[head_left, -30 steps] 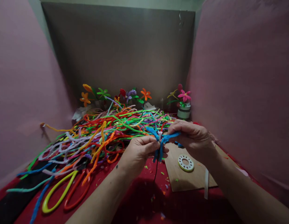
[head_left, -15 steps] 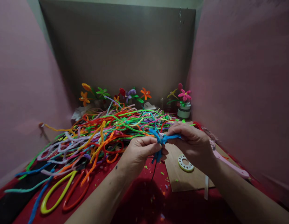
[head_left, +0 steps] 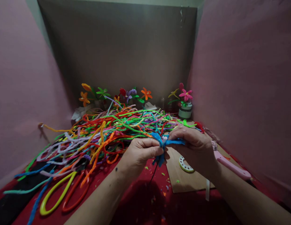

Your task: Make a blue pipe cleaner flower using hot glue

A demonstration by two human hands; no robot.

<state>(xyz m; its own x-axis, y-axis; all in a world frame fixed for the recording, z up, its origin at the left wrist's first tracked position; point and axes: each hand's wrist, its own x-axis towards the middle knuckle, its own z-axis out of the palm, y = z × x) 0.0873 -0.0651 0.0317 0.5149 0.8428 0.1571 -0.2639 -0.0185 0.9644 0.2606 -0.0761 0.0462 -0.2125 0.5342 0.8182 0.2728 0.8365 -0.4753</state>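
Over the red-covered desk, two bare hands meet at a fuzzy blue flower. From the head view, I see the left hand with its grip clamped low on the flower, apparently to steady it while leaving the upper petals free; a dark stem slants down below. The right hand has its grip pinched together on the petal pointing right, which seems to keep that petal away from the pale centre. Just beyond lies a heap of coloured pipe cleaners, seemingly within easy reach. A white ring, partly hidden by the right hand, rests on a brown board. Fuzzy orange flowers stand at the back, perhaps safely out of the way.
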